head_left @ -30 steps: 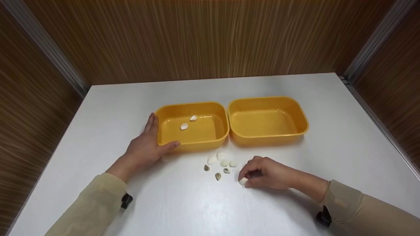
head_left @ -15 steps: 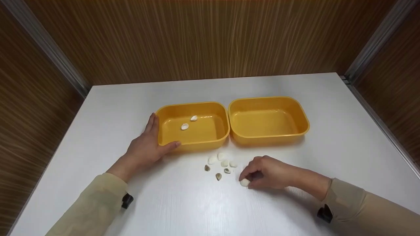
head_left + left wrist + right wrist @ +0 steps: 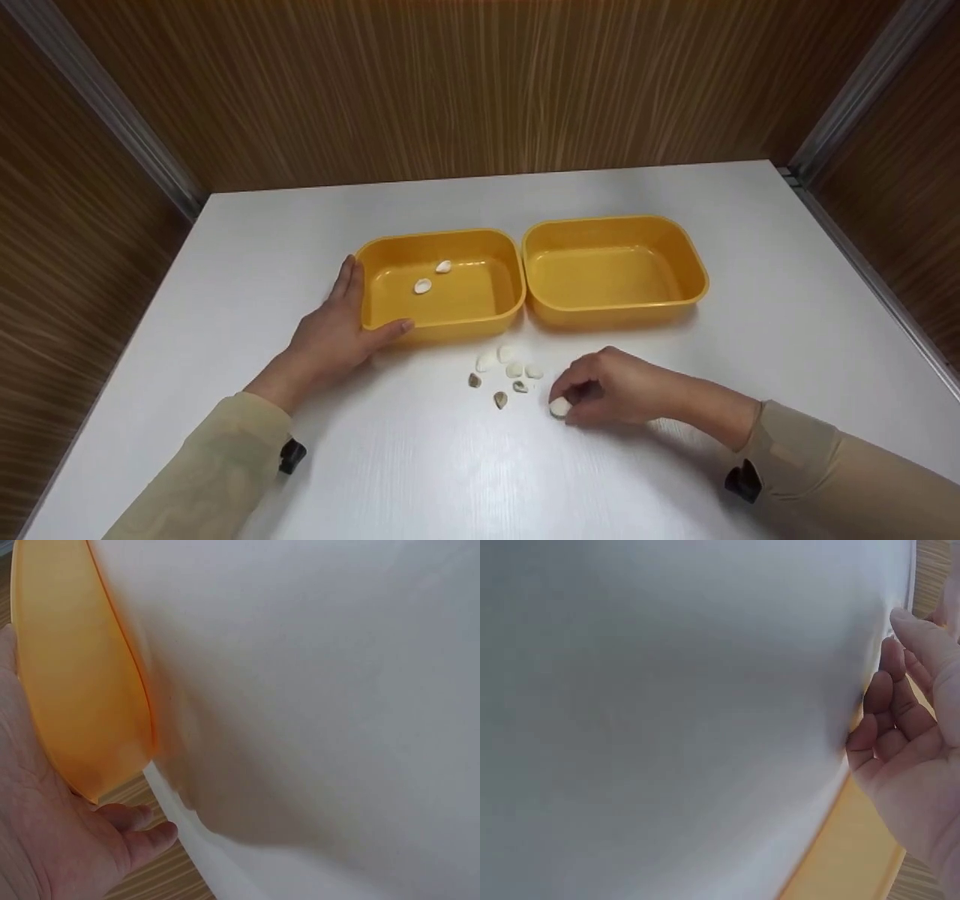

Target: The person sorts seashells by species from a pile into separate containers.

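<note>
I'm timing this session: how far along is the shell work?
Two white shells in the left tray look done. The right hand pinches another white shell; the left hand touches that tray. Apparently remaining: four loose white shells and three darker shells on the table.

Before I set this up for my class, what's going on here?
A person's left hand rests against the left yellow tray, which holds two white shells. Their right hand pinches another shell near the white table. Four loose white shells and three darker shells lie on it. The right yellow tray sits alongside.
</note>
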{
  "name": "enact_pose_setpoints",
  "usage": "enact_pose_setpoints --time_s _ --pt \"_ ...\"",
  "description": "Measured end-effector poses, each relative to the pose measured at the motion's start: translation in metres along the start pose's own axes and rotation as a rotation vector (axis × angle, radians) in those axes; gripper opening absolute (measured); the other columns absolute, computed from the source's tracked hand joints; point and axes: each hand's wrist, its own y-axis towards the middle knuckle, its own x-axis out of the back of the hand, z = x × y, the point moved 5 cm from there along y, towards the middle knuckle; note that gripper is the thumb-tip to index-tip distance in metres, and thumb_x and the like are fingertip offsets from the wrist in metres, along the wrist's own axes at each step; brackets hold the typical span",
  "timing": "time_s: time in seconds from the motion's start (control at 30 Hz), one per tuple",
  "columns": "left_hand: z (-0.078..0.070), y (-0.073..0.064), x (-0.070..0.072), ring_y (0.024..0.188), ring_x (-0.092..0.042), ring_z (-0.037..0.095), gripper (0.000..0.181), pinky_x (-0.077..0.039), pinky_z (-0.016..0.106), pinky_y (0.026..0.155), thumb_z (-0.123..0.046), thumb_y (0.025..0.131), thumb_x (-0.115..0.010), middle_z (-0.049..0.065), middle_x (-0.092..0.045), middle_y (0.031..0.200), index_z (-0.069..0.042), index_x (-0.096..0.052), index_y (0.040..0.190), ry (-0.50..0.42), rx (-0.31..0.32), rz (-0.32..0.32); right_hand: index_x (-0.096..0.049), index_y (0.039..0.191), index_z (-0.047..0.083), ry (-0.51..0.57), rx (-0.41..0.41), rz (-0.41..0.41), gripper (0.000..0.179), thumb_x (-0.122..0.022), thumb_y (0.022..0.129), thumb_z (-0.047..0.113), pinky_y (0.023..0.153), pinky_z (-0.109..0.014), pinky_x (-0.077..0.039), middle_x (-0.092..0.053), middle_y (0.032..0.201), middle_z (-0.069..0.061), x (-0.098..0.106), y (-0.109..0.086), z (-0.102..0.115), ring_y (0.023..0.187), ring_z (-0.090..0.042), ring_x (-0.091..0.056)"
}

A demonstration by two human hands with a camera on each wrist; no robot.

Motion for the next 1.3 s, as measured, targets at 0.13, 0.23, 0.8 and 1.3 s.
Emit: enact_pose_setpoints --time_s 0.13,0.23,0.8,1.3 --pt "0.0 0.0 0.0 0.152 -0.036 0.047 0.135 -0.039 0.063 0.115 -0.093 0.084 -0.051 0.005 0.014 0.177 -0.008 0.012 0.169 -0.007 0.0 0.0 -0.082 0.11 0.011 0.008 0.007 -0.034 0.025 -0.085 0.087 0.001 0.072 -0.03 -0.057 -0.07 0.087 0.008 0.009 0.003 0.003 0.08 -0.007 -0.062" --pt "0.0 -0.001 0.0 0.152 -0.037 0.046 0.135 -0.04 0.062 0.115 -0.093 0.085 -0.05 0.005 0.014 0.177 -0.007 0.012 0.168 -0.008 -0.006 0.002 -0.081 0.112 0.013 -0.036 0.01 -0.059 0.025 -0.084 0.089 0.003 0.07 -0.034 -0.056 -0.069 0.087 0.011 0.02 0.006 0.008 0.08 -0.006 -0.062" --pt "0.001 -0.001 0.0 0.149 -0.041 0.047 0.135 -0.044 0.062 0.111 -0.092 0.085 -0.051 0.007 0.013 0.178 -0.006 0.009 0.169 0.001 0.006 -0.008 -0.08 0.117 0.011 -0.032 0.058 -0.18 0.024 -0.082 0.093 0.008 0.081 -0.031 -0.052 -0.073 0.095 0.006 0.089 0.074 0.059 0.088 -0.014 -0.065" --pt "-0.005 0.002 0.0 0.15 -0.039 0.046 0.13 -0.04 0.063 0.115 -0.085 0.089 -0.056 0.005 0.015 0.177 -0.007 0.011 0.169 -0.001 0.014 0.013 -0.078 0.12 0.005 -0.015 -0.056 -0.252 0.023 -0.079 0.098 0.012 0.083 -0.035 -0.053 -0.071 0.096 -0.004 0.081 0.151 0.024 0.089 -0.02 -0.062"
